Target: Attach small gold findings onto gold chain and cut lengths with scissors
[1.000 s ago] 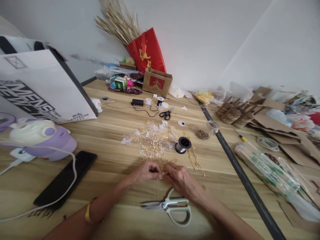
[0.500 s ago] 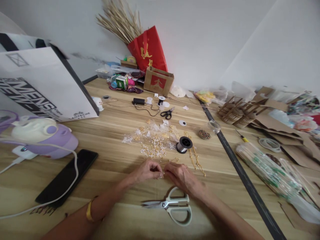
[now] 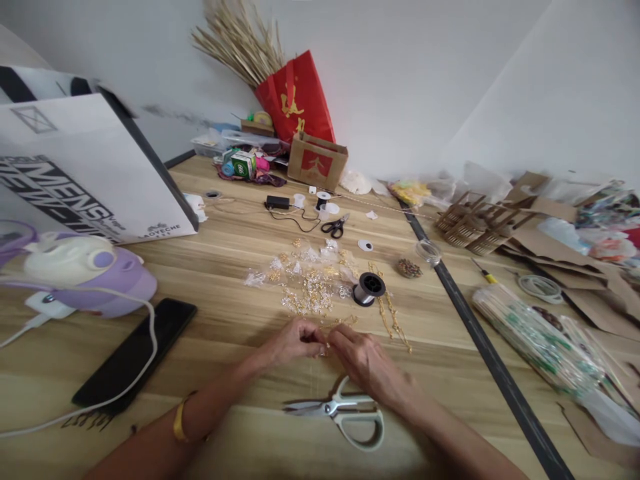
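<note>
My left hand pinches small clear and gold beads, thumb against forefinger. Close against it, my right hand is closed too, its fingertips at the same beads; what exactly lies in them is too small to make out. Thin clear thread hangs faintly below my left fingers. Just beyond both hands lies a loose pile of clear and gold beads. A spool of clear line stands to the right of the pile, beside a gold bead chain. White-handled scissors rest below my hands, partly under my right wrist.
At left are a black phone-like slab crossed by a white cable, a purple and cream device and a large white bag. Black scissors and a dish of brown beads sit farther back. Plastic-wrapped sticks lie at right.
My right hand has shifted slightly, its wrist now covering more of the white scissors' upper handle. My left hand stays almost in place.
</note>
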The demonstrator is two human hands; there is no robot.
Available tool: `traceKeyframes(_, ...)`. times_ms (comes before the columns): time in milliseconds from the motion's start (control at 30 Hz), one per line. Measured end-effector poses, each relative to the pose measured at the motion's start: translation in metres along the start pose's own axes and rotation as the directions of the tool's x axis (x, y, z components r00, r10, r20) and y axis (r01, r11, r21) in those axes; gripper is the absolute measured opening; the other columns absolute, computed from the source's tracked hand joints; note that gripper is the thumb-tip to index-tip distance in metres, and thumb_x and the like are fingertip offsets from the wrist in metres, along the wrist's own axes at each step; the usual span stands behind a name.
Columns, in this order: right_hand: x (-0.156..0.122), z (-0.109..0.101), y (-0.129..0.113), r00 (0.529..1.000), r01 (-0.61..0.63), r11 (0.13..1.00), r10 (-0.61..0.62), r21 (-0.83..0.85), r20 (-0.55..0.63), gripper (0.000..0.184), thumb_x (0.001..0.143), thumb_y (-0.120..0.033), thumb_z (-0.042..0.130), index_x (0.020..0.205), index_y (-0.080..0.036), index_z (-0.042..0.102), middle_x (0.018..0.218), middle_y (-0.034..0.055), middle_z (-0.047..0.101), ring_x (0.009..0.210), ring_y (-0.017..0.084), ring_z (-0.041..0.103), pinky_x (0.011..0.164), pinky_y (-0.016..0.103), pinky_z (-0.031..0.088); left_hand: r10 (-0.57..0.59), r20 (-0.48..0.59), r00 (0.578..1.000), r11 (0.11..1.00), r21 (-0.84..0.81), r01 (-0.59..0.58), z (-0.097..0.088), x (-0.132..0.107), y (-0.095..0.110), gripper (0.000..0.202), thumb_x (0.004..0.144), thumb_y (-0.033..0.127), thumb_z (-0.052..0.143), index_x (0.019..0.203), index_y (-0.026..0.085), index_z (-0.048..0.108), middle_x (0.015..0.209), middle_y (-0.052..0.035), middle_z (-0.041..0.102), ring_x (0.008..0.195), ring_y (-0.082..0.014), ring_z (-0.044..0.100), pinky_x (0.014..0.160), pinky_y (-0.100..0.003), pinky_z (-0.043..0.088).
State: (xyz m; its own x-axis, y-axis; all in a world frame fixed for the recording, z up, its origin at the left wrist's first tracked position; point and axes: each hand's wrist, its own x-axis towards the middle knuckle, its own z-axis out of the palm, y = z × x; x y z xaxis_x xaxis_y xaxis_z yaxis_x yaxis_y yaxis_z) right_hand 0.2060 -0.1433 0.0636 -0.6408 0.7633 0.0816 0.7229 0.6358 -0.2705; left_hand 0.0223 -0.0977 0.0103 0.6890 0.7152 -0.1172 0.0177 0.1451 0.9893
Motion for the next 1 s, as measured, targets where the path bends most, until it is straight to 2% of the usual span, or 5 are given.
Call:
traceKeyframes(200, 0.003, 0.004, 0.003, 0.999, -0.033, 0.997, 0.032, 0.074, 0.013, 0.011, 0.091, -0.01, 0.045, 0.09, -0.018, 0.053, 0.08, 0.0023, 0.057, 0.066, 0.013, 0.055, 0.056, 0.021, 0.034, 0.0, -0.013, 1.0, 1.0, 0.002, 0.0, 0.0, 0.0, -0.003, 0.021, 0.068, 0.031, 0.069, 0.067, 0.011, 0.065, 0.061, -0.0022, 0.063, 0.057, -0.0122, 0.055, 0.056, -0.022, 0.041)
traceKeyframes(367, 0.006, 0.004, 0.007, 0.99, -0.137, 0.967, 0.131, 0.215, 0.044, 0.007, 0.088, -0.013, 0.051, 0.081, -0.016, 0.051, 0.075, 0.0012, 0.058, 0.06, 0.011, 0.053, 0.054, 0.021, 0.033, 0.008, 0.001, 1.0, 1.0, 0.01, -0.008, 0.0, 0.0, 0.001, 0.021, 0.07, 0.031, 0.069, 0.067, 0.011, 0.067, 0.062, -0.003, 0.064, 0.057, -0.0112, 0.056, 0.057, -0.021, 0.042)
traceKeyframes(500, 0.006, -0.001, 0.012, 0.979, -0.204, 0.918, 0.186, 0.34, 0.084, 0.008, 0.083, -0.011, 0.055, 0.085, -0.016, 0.05, 0.074, 0.0009, 0.058, 0.063, 0.012, 0.054, 0.055, 0.02, 0.035, 0.013, 0.003, 1.0, 0.999, 0.045, -0.014, 0.0, 0.0, 0.0, 0.022, 0.07, 0.033, 0.069, 0.068, 0.011, 0.067, 0.061, -0.0032, 0.064, 0.055, -0.0111, 0.056, 0.055, -0.021, 0.042)
traceKeyframes(733, 0.006, -0.005, 0.017, 0.983, -0.18, 0.936, 0.163, 0.303, 0.081, 0.01, 0.08, -0.008, 0.054, 0.084, -0.017, 0.052, 0.077, 0.0005, 0.056, 0.064, 0.012, 0.051, 0.057, 0.02, 0.032, 0.014, -0.022, 1.0, 0.988, 0.152, -0.01, -0.001, 0.0, -0.003, 0.022, 0.071, 0.033, 0.068, 0.072, 0.01, 0.068, 0.066, -0.0053, 0.066, 0.061, -0.0132, 0.057, 0.058, -0.022, 0.042)
traceKeyframes(1000, 0.008, -0.009, 0.019, 0.979, -0.205, 0.873, 0.181, 0.442, 0.097, 0.007, 0.081, -0.012, 0.056, 0.086, -0.016, 0.056, 0.071, -0.0013, 0.057, 0.061, 0.01, 0.051, 0.056, 0.018, 0.034, 0.0, -0.028, 1.0, 0.984, 0.177, 0.005, 0.0, 0.0, -0.001, 0.024, 0.07, 0.035, 0.068, 0.069, 0.011, 0.066, 0.061, -0.003, 0.062, 0.058, -0.0122, 0.053, 0.057, -0.023, 0.039)
